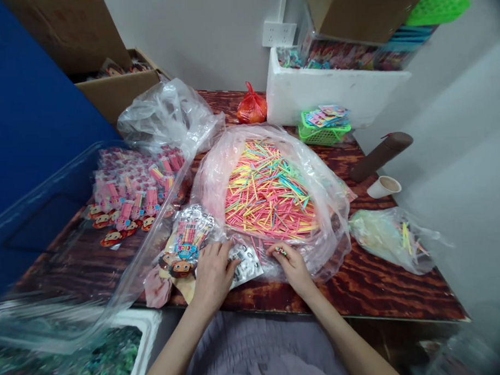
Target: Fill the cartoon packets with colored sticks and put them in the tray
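A large clear plastic bag point(330, 206) lies spread open in front of me, filled with thin pink, yellow, green and blue sticks point(270, 192). My right hand point(294, 267) is at its near edge, fingers closed around a small bundle of these sticks, whose ends show. My left hand point(212, 272) rests palm down, thumb apart from the fingers, partly over a silver packet point(248, 264). Just beyond it lie printed packets with sticks inside and a cartoon character point(182, 265) on the front. What lies under my left palm is hidden.
Left stands a clear plastic bin point(126, 285) with many filled packets point(127, 197). Farther back are a cardboard box point(107, 94), a red bag point(252, 106), a green basket point(324, 134) and a white foam box point(332, 91). Right are a brown bottle point(380, 155), paper cup point(383, 188) and plastic bag point(393, 237).
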Demonstrator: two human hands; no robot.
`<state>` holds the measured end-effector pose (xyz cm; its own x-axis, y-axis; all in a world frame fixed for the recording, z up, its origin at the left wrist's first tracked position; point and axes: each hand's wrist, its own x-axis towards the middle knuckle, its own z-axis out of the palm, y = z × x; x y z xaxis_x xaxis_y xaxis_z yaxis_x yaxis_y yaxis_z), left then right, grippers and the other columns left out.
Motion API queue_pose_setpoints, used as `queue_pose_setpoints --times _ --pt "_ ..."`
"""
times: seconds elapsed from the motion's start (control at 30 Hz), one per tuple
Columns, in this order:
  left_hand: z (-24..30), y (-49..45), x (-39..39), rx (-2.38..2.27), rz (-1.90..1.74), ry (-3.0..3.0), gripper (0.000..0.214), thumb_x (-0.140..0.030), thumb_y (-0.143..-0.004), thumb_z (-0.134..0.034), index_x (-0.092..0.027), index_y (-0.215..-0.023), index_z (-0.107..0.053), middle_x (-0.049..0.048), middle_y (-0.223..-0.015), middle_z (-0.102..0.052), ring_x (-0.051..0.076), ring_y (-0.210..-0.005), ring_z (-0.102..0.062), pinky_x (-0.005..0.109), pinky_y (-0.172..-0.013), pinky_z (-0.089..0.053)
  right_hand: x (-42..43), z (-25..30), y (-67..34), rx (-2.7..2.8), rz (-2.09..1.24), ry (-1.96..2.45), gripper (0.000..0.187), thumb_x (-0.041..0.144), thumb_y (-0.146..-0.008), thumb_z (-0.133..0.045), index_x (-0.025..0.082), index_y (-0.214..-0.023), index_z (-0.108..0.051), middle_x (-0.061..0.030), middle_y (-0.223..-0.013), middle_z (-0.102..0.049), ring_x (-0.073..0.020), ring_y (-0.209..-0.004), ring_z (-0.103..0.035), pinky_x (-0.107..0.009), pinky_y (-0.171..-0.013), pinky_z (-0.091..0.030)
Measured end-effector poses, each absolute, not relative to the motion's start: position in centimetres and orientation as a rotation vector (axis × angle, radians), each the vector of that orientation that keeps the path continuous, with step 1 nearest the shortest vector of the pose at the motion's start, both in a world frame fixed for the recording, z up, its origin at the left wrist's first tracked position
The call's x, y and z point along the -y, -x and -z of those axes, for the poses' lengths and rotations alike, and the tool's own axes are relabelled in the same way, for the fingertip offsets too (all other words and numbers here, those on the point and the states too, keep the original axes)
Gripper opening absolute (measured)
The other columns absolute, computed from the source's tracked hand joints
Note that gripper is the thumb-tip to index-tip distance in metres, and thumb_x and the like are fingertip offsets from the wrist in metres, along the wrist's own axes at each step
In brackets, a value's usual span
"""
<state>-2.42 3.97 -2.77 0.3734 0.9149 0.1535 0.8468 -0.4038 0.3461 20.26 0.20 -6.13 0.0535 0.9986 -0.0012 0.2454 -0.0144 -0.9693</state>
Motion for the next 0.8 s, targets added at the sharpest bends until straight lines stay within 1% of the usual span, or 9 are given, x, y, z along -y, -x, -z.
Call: queue_pose_setpoints --times 0.1,0.13,0.27,0.37,0.47,0.53,0.6,0.7,0.8 --pt "2.8 2.6 -4.2 -1.553 -0.668 -2.312 0.011 -0.023 -0.091 -0.056 -0.016 -0.098 -0.06 0.0053 -0.084 -0.059 0.023 -0.084 -0.056 0.035 -0.075 -0.043 -0.2 6.1 -20.3 1.339 -1.051 1.405 0.015 0.027 -0.092 -0.052 0.021 -0.088 -0.065 -0.0032 -0.088 -0.068 -0.0195 -0.086 -0.063 -0.03 -0.08 -0.046" --pt "2.9 2.6 -4.3 -1.536 -0.724 -2.293 0.007 -0.023 -0.091 -0.055 -0.017 -0.091 -0.06 0.0048 -0.082 -0.059 0.022 -0.083 -0.055 0.034 -0.074 -0.043 -0.2 6.2 -20.3 1.342 -1.051 1.399 0.015 0.027 -0.093 -0.052 0.021 -0.088 -0.065 -0.0033 -0.088 -0.068 -0.0194 -0.086 -0.063 -0.03 -0.08 -0.046" --pt "3.5 2.8 -4.5 -1.482 -0.761 -2.338 0.022 -0.025 -0.095 -0.05 -0.018 -0.077 -0.059 0.0045 -0.078 -0.059 0.021 -0.079 -0.055 0.033 -0.072 -0.042 -0.2 6.4 -20.3 1.35 -1.041 1.402 0.016 0.028 -0.093 -0.052 0.021 -0.088 -0.065 -0.0033 -0.087 -0.069 -0.0195 -0.085 -0.063 -0.03 -0.08 -0.046" --pt "4.2 3.0 -4.6 -1.482 -0.721 -2.384 0.028 -0.024 -0.097 -0.044 -0.016 -0.08 -0.064 0.0061 -0.078 -0.06 0.021 -0.079 -0.055 0.032 -0.071 -0.043 -0.2 6.5 -20.3 1.344 -1.034 1.401 0.015 0.027 -0.092 -0.053 0.021 -0.087 -0.066 -0.0028 -0.086 -0.069 -0.0198 -0.085 -0.063 -0.029 -0.08 -0.045" --pt "4.4 3.4 -4.7 -1.47 -0.751 -2.379 0.028 -0.022 -0.098 -0.041 -0.015 -0.102 -0.067 0.0085 -0.091 -0.061 0.022 -0.088 -0.057 0.033 -0.075 -0.046 -0.3 6.6 -20.2 1.346 -1.032 1.394 0.015 0.027 -0.092 -0.053 0.022 -0.086 -0.066 -0.0027 -0.086 -0.068 -0.02 -0.084 -0.063 -0.03 -0.079 -0.045" --pt "4.2 3.7 -4.6 -1.493 -0.804 -2.351 0.031 -0.022 -0.098 -0.041 -0.016 -0.118 -0.064 0.0095 -0.098 -0.06 0.021 -0.091 -0.057 0.032 -0.076 -0.047 -0.3 6.6 -20.2 1.344 -1.033 1.397 0.015 0.026 -0.092 -0.053 0.022 -0.087 -0.066 -0.0028 -0.086 -0.068 -0.0203 -0.085 -0.063 -0.03 -0.08 -0.045" --pt "3.7 3.9 -4.4 -1.544 -0.883 -2.309 0.035 -0.021 -0.098 -0.041 -0.017 -0.126 -0.061 0.0085 -0.095 -0.058 0.02 -0.087 -0.058 0.031 -0.074 -0.047 -0.2 6.8 -20.2 1.339 -1.038 1.402 0.015 0.027 -0.092 -0.053 0.022 -0.088 -0.067 -0.0031 -0.087 -0.069 -0.0205 -0.085 -0.063 -0.031 -0.08 -0.045" --pt "2.5 4.1 -4.1 -1.583 -1.093 -2.203 0.032 -0.02 -0.096 -0.046 -0.018 -0.123 -0.063 0.006 -0.09 -0.06 0.018 -0.081 -0.06 0.029 -0.073 -0.047 -0.1 6.8 -20.2 1.302 -1.057 1.396 0.015 0.028 -0.091 -0.055 0.022 -0.089 -0.068 -0.0033 -0.088 -0.07 -0.0205 -0.085 -0.064 -0.031 -0.079 -0.045" --pt "1.2 3.7 -3.7 -1.532 -1.269 -2.036 0.019 -0.021 -0.092 -0.055 -0.018 -0.105 -0.069 0.0046 -0.089 -0.067 0.017 -0.083 -0.063 0.028 -0.077 -0.048 -0.6 5.8 -20.1 1.144 -1.112 1.348 0.013 0.031 -0.089 -0.059 0.022 -0.091 -0.068 -0.0027 -0.086 -0.072 -0.0201 -0.083 -0.065 -0.032 -0.079 -0.046"
